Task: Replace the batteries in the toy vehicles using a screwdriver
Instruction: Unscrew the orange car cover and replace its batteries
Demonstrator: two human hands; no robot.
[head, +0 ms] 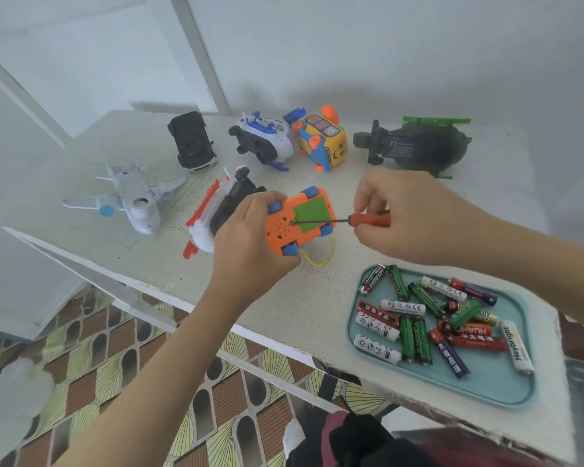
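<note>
Progress looks early: you have one orange toy car (299,224) turned belly-up above the table (284,311), and its green battery cover (309,214) is still seated flat in the underside. By my reading, that cover's screw is the step in hand, whether it is going out or in I cannot tell. None of the toys shows an open compartment from here.

Six other vehicles wait on the far half of the table: a white airplane (132,202) at the left, a red-and-white toy (216,214) just behind your left hand, a black car (192,141), a blue-and-white toy (267,141), an orange-and-yellow toy (322,139) and a dark green helicopter (418,146). Most lie on their backs or sides. Batteries (429,318) lie loose in a heap on the teal tray (486,389) at your near right, well apart from the car.

Your left hand (250,251) wraps the car from its left side, fingers curled over the blue wheels, thumb underneath, holding it tilted toward you. Your right hand (402,214) pinches the red handle of the screwdriver (344,221) between thumb and fingertips, the other fingers folded. The thin shaft runs nearly level, leftward, its tip set at the left edge of the green cover.
</note>
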